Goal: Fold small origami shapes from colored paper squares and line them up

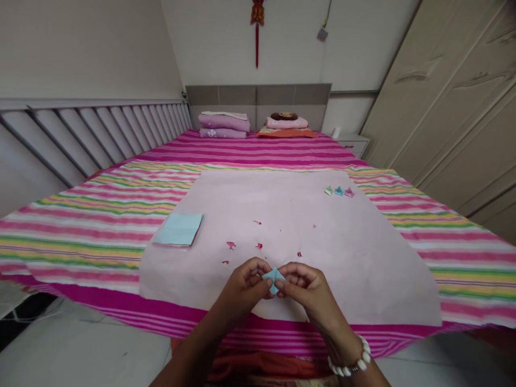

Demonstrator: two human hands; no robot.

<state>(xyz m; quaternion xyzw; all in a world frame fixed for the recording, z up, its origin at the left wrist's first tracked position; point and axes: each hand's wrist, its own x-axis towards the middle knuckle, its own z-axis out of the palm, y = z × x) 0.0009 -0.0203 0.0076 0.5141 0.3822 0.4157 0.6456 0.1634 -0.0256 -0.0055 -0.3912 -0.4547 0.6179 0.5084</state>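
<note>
A small light-blue folded paper (274,276) is held up above the front part of a pale sheet (258,199) spread on the bed. It has a diamond-like outline with a crease down its middle. My left hand (250,282) pinches its left side between thumb and fingers. On the other side, my right hand (305,284) grips the right edge, thumb in front. The fingertips behind the paper are partly hidden. A white beaded bracelet (351,365) circles my right wrist.
A stack of light-blue paper squares (180,229) lies at the left of the sheet. Three small folded paper pieces, green (329,191), blue (339,191) and pink (349,192), stand at the far right. Several red marks (259,246) dot the middle. Folded bedding (224,123) rests near the headboard.
</note>
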